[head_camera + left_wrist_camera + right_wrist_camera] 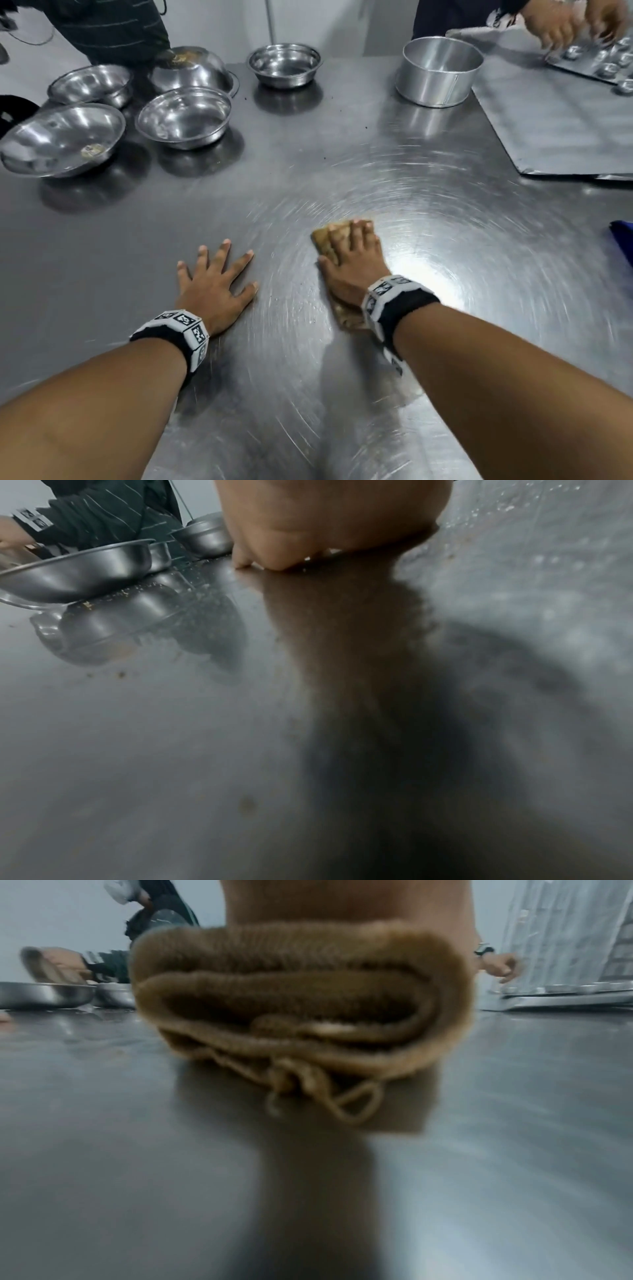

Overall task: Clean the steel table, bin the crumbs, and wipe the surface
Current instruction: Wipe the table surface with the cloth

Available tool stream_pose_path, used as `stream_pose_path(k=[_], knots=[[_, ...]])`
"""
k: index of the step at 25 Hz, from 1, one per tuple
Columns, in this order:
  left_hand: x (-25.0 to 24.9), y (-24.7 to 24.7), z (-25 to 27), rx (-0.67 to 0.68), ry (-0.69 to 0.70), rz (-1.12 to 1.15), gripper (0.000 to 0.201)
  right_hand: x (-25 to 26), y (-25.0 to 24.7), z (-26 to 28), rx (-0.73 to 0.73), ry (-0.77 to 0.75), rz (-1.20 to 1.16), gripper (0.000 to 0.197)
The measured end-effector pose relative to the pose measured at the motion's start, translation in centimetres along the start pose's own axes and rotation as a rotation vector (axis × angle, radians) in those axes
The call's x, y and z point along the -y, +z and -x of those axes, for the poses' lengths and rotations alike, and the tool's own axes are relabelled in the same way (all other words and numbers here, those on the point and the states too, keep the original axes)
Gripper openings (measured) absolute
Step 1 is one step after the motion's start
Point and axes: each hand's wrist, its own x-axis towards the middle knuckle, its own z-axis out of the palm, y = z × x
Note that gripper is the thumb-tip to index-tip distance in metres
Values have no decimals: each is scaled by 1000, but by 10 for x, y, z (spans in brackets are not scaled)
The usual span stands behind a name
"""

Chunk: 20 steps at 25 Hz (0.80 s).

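- The steel desk (308, 171) fills the head view; its surface is brushed and shiny, with a bright glare patch just at 3 o'clock of the right hand.
- The right hand (352, 263) lies flat with straight fingers on a folded brown cloth (325, 240), pressing it onto the desk a little right of centre. The cloth's edges show at 10 o'clock and at 6 o'clock of the hand.
- In the right wrist view the cloth (301, 1010) appears as stacked folds with loose threads hanging at its lower edge, lying on the desk under the palm.
- The left hand (215, 284) rests palm down on the bare desk with its fingers spread and straight, holding nothing; it sits at 9 o'clock of the right hand, apart from the cloth.
- Small dark crumbs (346, 128) are scattered on the desk at 12 o'clock of the hands, between the bowls and the round tin; the left wrist view shows more specks (120, 673) near the bowls.
- Five steel bowls (185, 116) stand at 10 to 11 o'clock; one of them is turned upside down.
- A round tin (440, 70) stands at 1 o'clock, with a foil sheet (555, 126) just beside it at 2 o'clock.
- Another person's hands (561, 24) are over a tray of small moulds (603, 65) at the far right corner.
- A blue item (623, 240) shows at the 3 o'clock edge; too little is visible to tell what it is.
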Motion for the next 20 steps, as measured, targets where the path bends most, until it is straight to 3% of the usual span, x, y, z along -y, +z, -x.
stream_pose_path(k=[4, 9, 12, 16, 20], knots=[[-2, -2, 3, 9, -7, -1, 81, 29, 22, 39, 73, -201, 62, 66], [-1, -6, 7, 29, 18, 8, 77, -5, 21, 92, 25, -279, 103, 61], [6, -5, 15, 30, 44, 22, 81, -51, 10, 112, -41, -169, 133, 59], [12, -1, 22, 19, 57, 40, 81, -98, -4, 93, -58, 82, 131, 78], [16, 2, 23, -14, 73, 68, 79, -73, -7, 43, -27, 256, 3, 69]])
